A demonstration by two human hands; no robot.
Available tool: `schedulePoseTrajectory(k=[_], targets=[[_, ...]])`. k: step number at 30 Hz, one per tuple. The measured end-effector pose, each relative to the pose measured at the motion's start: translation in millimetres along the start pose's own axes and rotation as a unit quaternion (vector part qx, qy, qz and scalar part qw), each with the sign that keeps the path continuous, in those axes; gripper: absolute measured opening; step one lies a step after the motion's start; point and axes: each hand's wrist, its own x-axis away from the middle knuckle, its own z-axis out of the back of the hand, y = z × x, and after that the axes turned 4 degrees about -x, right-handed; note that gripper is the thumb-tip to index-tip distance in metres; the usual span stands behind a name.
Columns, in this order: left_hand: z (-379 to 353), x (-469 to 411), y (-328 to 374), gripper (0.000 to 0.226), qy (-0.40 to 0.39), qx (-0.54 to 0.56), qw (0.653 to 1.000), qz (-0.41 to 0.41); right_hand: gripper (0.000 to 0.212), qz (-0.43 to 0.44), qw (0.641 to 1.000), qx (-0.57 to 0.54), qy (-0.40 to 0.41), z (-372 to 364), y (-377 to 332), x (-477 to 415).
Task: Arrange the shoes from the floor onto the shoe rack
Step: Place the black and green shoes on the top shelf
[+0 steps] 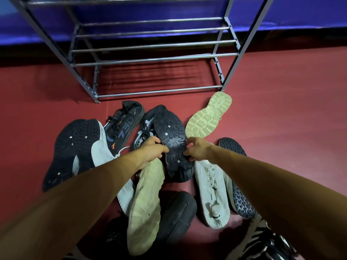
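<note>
The left hand (152, 151) and the right hand (197, 150) meet on one black shoe (171, 136), which lies sole up in the middle of the pile on the red floor (285, 113). The left hand's fingers curl in at the shoe's left edge, thumb toward the sole. The right hand pinches the right edge of the sole at the same height. Both grips are narrow and closed on the shoe, at its waist, so the shoe sits between the two hands and reaches out past them both ways. Its long axis runs away from the person toward the shoe rack (150, 60), leaning a little left at the far end. The longer, broader part of the tread lies beyond the hands and the shorter, rounded part on the near side. Just under the left wrist lies a beige shoe (146, 205), touching a dark shoe (177, 214) on its right. A white shoe (212, 190) lies under the right wrist, beside a dark-soled shoe (237, 177). On the left are a black laced sneaker (123, 121) and a white knit shoe (74, 152) turned on its side. Near the rack's right leg, a pale-soled shoe (208, 117) lies sole up.
</note>
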Motion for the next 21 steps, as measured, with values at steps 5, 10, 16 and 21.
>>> schedulePoseTrajectory(k=[5, 10, 16, 21], targets=[[8.2, 2.1, 5.3, 0.045, 0.037, 0.097, 0.994, -0.027, 0.024, 0.019, 0.993, -0.113, 0.005, 6.7, -9.2, 9.6], [22.8, 12.5, 18.8, 0.042, 0.032, 0.107, 0.992, -0.063, 0.022, 0.054, 0.981, -0.185, 0.038, 17.8, -19.8, 14.2], [40.0, 28.0, 43.1, 0.04, 0.032, 0.149, 0.977, -0.151, 0.013, 0.122, 0.968, -0.211, 0.061, 44.0, -40.2, 24.4], [57.8, 47.2, 70.2, 0.041, 0.025, 0.199, 0.951, -0.236, 0.009, 0.141, 0.952, -0.271, 0.012, 73.0, -59.4, 41.8]])
